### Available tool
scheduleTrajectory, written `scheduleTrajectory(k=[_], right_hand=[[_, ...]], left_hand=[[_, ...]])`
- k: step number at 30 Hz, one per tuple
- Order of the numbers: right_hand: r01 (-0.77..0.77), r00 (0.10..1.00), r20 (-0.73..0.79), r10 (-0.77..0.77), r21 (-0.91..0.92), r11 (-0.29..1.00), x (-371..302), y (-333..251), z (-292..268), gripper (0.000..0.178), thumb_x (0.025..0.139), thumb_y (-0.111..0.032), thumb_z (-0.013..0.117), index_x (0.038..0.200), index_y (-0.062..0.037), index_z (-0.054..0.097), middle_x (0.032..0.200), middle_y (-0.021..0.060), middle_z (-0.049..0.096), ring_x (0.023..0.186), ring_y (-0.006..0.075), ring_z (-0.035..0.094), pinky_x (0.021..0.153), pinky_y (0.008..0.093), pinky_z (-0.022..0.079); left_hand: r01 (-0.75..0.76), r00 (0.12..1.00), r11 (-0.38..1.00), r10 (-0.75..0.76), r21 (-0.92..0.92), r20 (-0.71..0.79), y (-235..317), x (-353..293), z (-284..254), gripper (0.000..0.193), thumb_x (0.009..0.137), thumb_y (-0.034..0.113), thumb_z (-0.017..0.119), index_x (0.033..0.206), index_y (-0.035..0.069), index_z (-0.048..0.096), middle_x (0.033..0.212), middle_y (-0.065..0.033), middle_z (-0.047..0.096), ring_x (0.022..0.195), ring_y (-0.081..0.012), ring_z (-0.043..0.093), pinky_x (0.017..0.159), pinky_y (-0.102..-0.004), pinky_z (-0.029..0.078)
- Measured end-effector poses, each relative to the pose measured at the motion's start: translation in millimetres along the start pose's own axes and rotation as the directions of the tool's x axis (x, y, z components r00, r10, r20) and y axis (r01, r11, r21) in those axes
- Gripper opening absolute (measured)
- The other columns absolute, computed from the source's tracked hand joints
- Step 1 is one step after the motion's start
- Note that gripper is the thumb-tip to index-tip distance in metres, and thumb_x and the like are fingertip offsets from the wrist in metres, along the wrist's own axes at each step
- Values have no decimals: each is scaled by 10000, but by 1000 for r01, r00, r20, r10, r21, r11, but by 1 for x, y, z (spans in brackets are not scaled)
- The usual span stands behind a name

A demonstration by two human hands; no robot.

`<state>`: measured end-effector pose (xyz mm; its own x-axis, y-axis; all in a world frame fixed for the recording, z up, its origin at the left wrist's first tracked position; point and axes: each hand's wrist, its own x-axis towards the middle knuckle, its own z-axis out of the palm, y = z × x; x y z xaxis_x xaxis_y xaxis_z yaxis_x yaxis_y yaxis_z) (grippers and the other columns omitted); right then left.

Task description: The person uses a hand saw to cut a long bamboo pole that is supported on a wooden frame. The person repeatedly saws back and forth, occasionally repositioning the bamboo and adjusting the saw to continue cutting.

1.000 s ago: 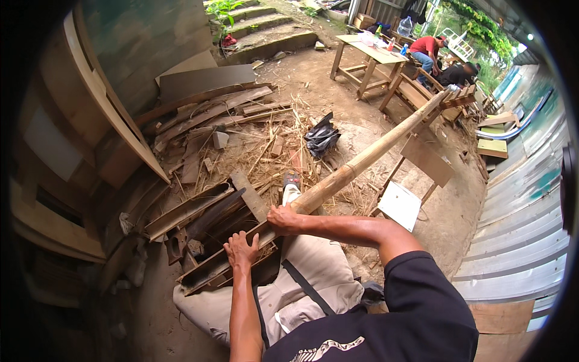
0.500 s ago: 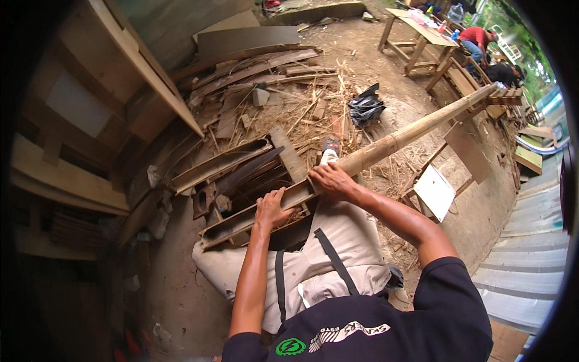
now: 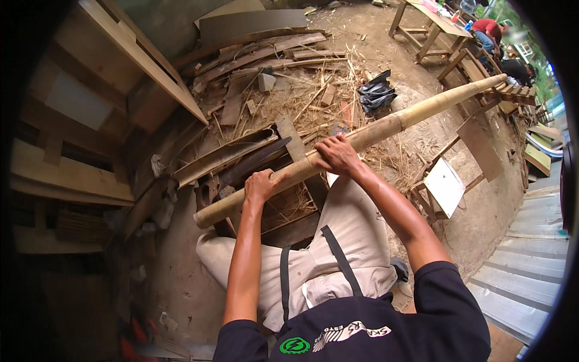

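Note:
A long bamboo pole lies slantwise across my lap, from near my left knee to the far right, its rounded side up. My left hand is wrapped over it toward its near end. Farther up the pole, my right hand grips it from above, fingers curled over the far side. Just beyond my left hand rests what looks like a handsaw with a brown handle and dark blade. Past the saw lies a hollow split bamboo length, open side up. The pole's underside is hidden.
A black plastic bag and scattered wood scraps cover the ground ahead. To the right are a white board and corrugated metal sheets. Wooden cabinets stand left. At the far right a person in red bends near a table.
The pole has been rolled over: its hollow, cut-open side faced up at the near part, and now the rounded side does. Both hands stay on it, with the right shifted slightly farther away.

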<state>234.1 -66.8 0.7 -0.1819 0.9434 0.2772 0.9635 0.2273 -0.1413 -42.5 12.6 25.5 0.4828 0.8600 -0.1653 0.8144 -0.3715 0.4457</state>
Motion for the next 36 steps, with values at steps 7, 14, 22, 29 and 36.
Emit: scheduleTrajectory(k=[7, 14, 22, 29, 36], right_hand=[[-118, 991, -50, 122, 68, 991, 33, 6, 22, 308, 916, -384, 566, 837, -126, 714, 816, 82, 706, 840, 240, 664, 805, 383, 443], [-175, 984, 54, 169, 132, 976, 49, 12, 19, 353, 873, -358, 538, 689, -96, 685, 709, 127, 688, 756, 297, 687, 743, 436, 489], [-240, 960, 182, 213, 145, 960, 65, 15, 17, 389, 841, -369, 520, 665, -76, 706, 662, 167, 671, 664, 331, 685, 704, 451, 532], [-314, 920, 289, 266, 136, 939, 78, 18, 16, 380, 808, -373, 544, 661, -69, 719, 669, 190, 661, 672, 368, 683, 672, 458, 557], [-324, 933, 224, 282, 182, 928, 74, 18, 15, 374, 817, -372, 558, 682, -48, 687, 708, 186, 661, 705, 378, 669, 684, 475, 536]], left_hand=[[112, 993, 993, -113, 39, 27, 1, 20, -2, 684, 924, 661, 458, 847, 43, 742, 871, -284, 679, 912, -468, 655, 808, -515, 511], [176, 977, 982, -183, -72, -110, -2, 35, 1, 553, 949, 503, 490, 815, 13, 709, 830, -279, 672, 857, -483, 650, 773, -520, 522], [269, 946, 956, -286, -120, -154, 0, 39, 4, 472, 938, 406, 503, 796, 4, 705, 789, -280, 657, 789, -489, 646, 709, -530, 520], [321, 944, 939, -328, -125, -41, -2, 55, -7, 514, 932, 427, 505, 738, -8, 697, 767, -280, 652, 777, -495, 640, 695, -528, 511], [152, 919, 955, -231, -255, -318, -12, 50, 4, 356, 924, 332, 571, 825, 17, 705, 808, -203, 688, 824, -415, 649, 827, -465, 491]])
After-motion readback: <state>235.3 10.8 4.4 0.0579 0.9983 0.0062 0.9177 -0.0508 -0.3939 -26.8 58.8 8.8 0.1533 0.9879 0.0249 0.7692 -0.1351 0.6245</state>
